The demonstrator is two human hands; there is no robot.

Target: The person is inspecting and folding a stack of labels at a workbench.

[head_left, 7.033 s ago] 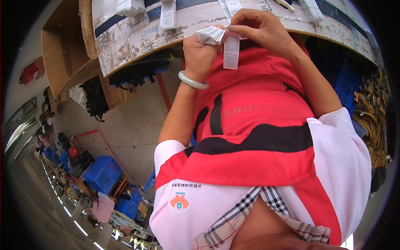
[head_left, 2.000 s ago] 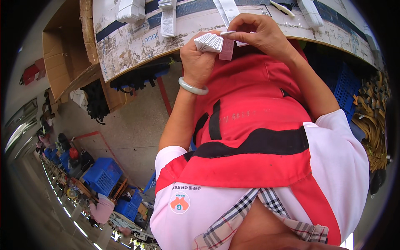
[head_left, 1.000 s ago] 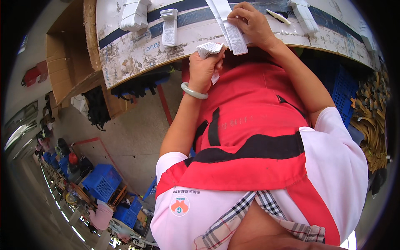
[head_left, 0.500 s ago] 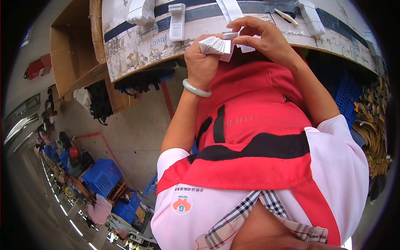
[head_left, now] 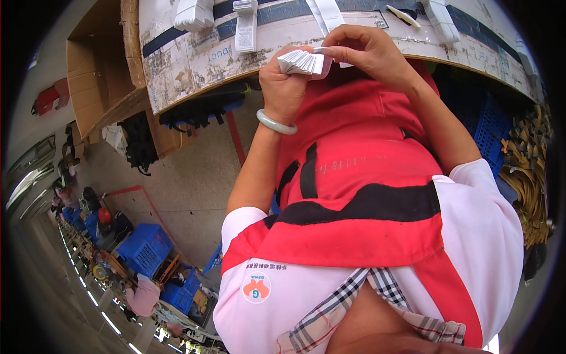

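Note:
Over the near edge of the table, my left hand (head_left: 282, 88) is closed around a fanned bundle of folded white labels (head_left: 299, 62). A pale pinkish piece hangs at the bundle's right side, partly hidden. My right hand (head_left: 377, 58) has its thumb and forefinger pinched together at the bundle's upper right edge, on the end of a white label. Ahead of my hands, on the table, lie more white label stacks: one with printed lines (head_left: 246, 32), another to its left (head_left: 194, 15), and long white strips (head_left: 326, 16) beside my right hand.
The worn, taped tabletop (head_left: 183, 76) also holds a small white-and-black tool (head_left: 404, 16) and another label stack (head_left: 440, 22). An open cardboard box (head_left: 103, 71) stands to the left. Blue crates (head_left: 488, 133) and tan strips (head_left: 527, 177) are at right; more blue crates (head_left: 145, 249) stand lower left.
My right fingers have come down and closed in on the bundle's edge. The bundle in my left hand has shifted slightly left. The whole view has moved a little.

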